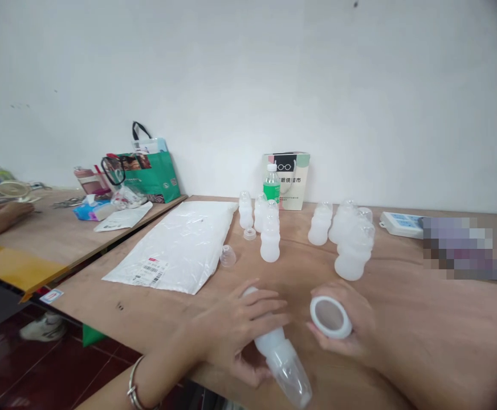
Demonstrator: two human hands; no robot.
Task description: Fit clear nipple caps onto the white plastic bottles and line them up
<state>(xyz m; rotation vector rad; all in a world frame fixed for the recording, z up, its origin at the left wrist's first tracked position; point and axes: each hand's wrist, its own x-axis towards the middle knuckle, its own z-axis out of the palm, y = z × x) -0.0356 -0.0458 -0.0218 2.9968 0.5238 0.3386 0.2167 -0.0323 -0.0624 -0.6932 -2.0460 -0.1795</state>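
In my left hand (259,322) is a white baby bottle (269,341), its clear dome cap slanting down toward the table's front edge. My fingers wrap over its body. My right hand (359,319), a little apart to the right, grips a white round ring-like piece (330,316) with its round face toward me; whether more is attached behind it is hidden. Beyond my hands, a capped baby bottle (269,236) stands upright among others. Another bottle (351,256) stands in a group at the right. A loose clear cap (228,256) and a small clear piece (249,233) lie nearby.
A white plastic mailer bag (175,245) covers the table's left part. Against the wall are a paper bag (295,182) and a green-labelled drink bottle (271,185). A white case (402,224) lies at right. Another person's hand (15,213) rests on the adjoining table.
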